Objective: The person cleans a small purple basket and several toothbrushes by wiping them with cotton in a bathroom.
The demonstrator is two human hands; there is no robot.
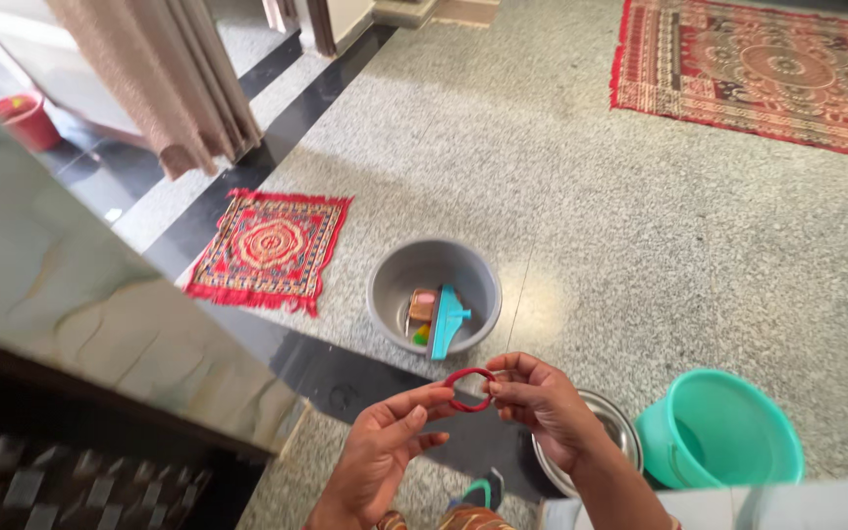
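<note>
- Speckled grey stone floor [640, 245] fills the room, crossed by a black polished band [345, 383] that runs beneath the hands.
- Nearest the camera, the left hand [380, 461] and the right hand [542, 397] meet over that band, both pinching 1 small red ring [469, 389].
- The left hand's thumb and forefinger close on the ring's left edge; its other fingers curl loosely underneath.
- The right hand's fingertips grip the ring's right edge, fingers bunched narrow around it.
- The ring is held in the air between the 2 hands, its open face turned roughly toward the camera, so its axis points back at the viewer; being round, it has no long axis.
- Just under the right wrist lies a steel plate [615, 422], partly hidden by the arm.
- Right of the plate stands a teal bucket [718, 432], close beside it.
- Just beyond the ring sits a grey plastic basin [390, 285], holding a blue brush [447, 322] with its long axis running near to far, beside a small brownish block and a bit of yellow-green.
- Left of the basin lies a small red patterned mat [269, 245] with a fringe.
- A grey-green stone counter [71, 285] edges the left side.
- Farther off, a beige curtain [169, 69] hangs at the upper left, with a red bucket [26, 120] beside it.
- A large red patterned carpet [758, 69] lies at the far right.
</note>
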